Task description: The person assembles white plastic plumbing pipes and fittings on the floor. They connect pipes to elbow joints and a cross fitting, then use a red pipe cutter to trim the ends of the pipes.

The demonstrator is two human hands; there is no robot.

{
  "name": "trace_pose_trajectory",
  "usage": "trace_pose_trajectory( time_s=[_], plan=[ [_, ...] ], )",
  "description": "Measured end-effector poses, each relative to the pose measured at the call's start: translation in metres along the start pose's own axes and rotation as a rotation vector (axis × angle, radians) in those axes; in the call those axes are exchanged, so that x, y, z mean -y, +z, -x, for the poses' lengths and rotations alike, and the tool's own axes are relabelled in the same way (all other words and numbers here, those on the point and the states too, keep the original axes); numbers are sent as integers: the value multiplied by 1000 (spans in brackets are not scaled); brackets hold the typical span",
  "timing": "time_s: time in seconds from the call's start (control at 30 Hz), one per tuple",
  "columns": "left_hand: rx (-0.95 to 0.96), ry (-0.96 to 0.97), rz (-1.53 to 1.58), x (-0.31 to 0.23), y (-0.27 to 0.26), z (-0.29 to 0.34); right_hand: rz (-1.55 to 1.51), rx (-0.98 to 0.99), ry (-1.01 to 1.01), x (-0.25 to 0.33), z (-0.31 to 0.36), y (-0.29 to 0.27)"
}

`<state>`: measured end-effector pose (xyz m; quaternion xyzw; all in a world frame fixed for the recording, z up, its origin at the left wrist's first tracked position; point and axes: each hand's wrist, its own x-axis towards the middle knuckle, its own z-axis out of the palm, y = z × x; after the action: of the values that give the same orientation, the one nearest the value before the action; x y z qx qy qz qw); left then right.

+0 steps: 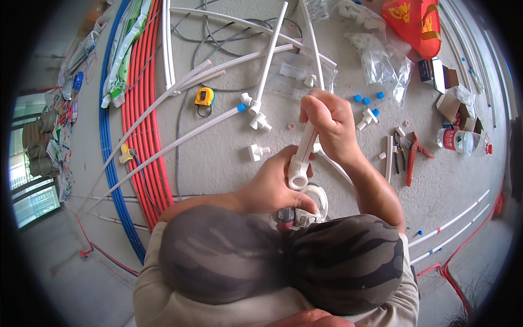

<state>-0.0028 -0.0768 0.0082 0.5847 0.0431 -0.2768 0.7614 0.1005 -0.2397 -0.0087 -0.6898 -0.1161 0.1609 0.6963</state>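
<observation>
A white plastic pipe [308, 143] with a thin red stripe stands in front of my knees, its near end in a white pipe fitting [298, 173] whose round opening faces me. My right hand [333, 121] is closed in a fist around the upper part of the pipe. Lower down, my left hand [269, 182] wraps the fitting from the left, thumb toward me; some of its fingers are hidden behind the pipe. Beyond my left hand lie a loose white tee fitting [255, 153] and a joined group of white fittings [254, 103], one with a blue plug.
Long white pipes [212, 121] cross the floor at left, near a yellow tape measure [204, 97] and red pipes [143, 136]. To the right lie pliers [400, 155], a red pipe cutter [412, 158], blue plugs [366, 101] and a plastic bottle [457, 140]. A red bag [414, 24] sits far right.
</observation>
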Motion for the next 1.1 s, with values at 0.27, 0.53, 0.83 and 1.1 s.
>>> trace_pose_trajectory(
  time_s=[0.27,0.53,0.83,1.1],
  plan=[
    [13,108,-353,20,-1,8,14,147,-75,4,3,7],
    [74,30,-331,18,-1,11,-36,198,-24,-4,14,3],
    [66,190,-396,24,-7,10,-33,234,-34,14,12,10],
    [124,250,-436,19,-13,13,44,254,-32,30,13,14]
  ],
)
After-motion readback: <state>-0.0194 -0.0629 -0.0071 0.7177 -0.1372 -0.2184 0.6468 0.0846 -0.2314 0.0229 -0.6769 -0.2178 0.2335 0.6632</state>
